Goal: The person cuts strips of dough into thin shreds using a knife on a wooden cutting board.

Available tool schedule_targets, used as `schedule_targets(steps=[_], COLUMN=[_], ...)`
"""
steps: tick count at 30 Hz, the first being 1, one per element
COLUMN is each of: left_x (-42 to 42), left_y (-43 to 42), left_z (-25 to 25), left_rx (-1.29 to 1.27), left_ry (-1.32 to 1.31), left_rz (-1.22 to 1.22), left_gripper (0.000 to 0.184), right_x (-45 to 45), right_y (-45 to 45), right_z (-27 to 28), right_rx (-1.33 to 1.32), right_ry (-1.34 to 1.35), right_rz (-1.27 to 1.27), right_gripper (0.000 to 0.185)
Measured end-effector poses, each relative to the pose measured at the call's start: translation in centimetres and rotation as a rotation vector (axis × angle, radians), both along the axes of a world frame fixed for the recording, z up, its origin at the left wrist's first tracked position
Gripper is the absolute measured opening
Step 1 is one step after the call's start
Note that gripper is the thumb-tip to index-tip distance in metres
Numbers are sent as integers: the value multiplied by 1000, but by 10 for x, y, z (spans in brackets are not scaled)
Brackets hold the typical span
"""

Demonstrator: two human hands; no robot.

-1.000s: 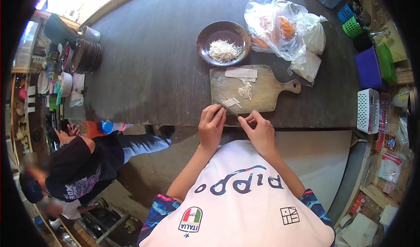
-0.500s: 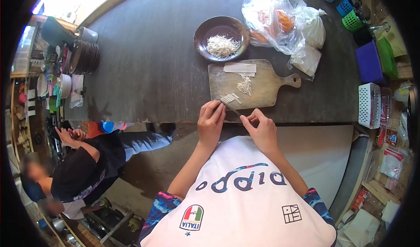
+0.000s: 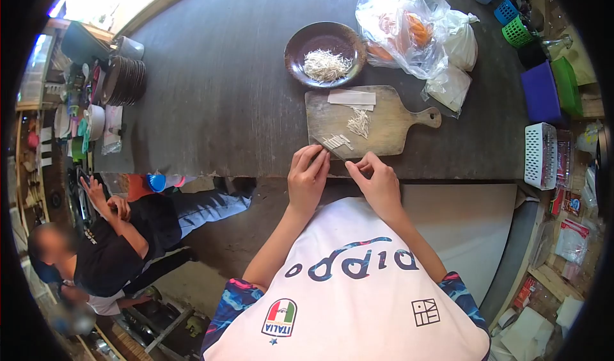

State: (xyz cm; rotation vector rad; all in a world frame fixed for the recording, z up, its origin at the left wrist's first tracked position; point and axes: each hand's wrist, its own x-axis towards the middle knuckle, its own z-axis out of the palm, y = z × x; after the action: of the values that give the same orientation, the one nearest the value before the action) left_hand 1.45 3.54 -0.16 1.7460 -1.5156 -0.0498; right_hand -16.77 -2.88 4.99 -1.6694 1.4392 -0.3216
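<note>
At the near left corner of a wooden cutting board [image 3: 390, 134], the fingers of my left hand [image 3: 308, 174] are pressed together beside short pale sticks [image 3: 337, 143]. My right hand [image 3: 376, 180] pinches the near end of a thin dark knife [image 3: 332, 152], whose blade slants across the board's edge to my left fingertips. Whatever my left fingers hold is hidden. Thin pale slivers [image 3: 358, 123] and flat pale strips [image 3: 352, 97] lie farther up the board. Beyond it, a dark round plate [image 3: 297, 57] bears a heap of fine pale shreds [image 3: 327, 65].
A clear plastic bag [image 3: 409, 34] with orange items lies at the back right. Baskets, including a white one [image 3: 540, 156], line the right side. Stacked dark plates [image 3: 125, 80] stand at the left. Two other people are at the lower left, one in a black shirt [image 3: 112, 255].
My right hand has moved slightly left and up, toward my left hand, along with the knife. The person in the black shirt has raised a hand. The view has shifted a little.
</note>
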Motion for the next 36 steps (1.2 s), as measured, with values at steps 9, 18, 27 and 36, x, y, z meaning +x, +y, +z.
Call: schedule_targets(steps=[9,18,27,36], left_x=[-1,-1,-2,-1], left_y=[-2,0,3,1], left_z=[1,-4,3,3], left_rx=[-2,-30,8,9], left_ry=[17,7,34,47], left_rz=[15,13,16,28], left_gripper=[21,19,18,18], right_x=[1,-7,-12,-2], right_y=[1,7,7,2], right_z=[-7,-2,-2,-8], right_rx=[-25,12,26,2], right_ry=[9,12,27,-51], right_rz=[-13,-22,-21,-29], right_gripper=[39,40,41,40])
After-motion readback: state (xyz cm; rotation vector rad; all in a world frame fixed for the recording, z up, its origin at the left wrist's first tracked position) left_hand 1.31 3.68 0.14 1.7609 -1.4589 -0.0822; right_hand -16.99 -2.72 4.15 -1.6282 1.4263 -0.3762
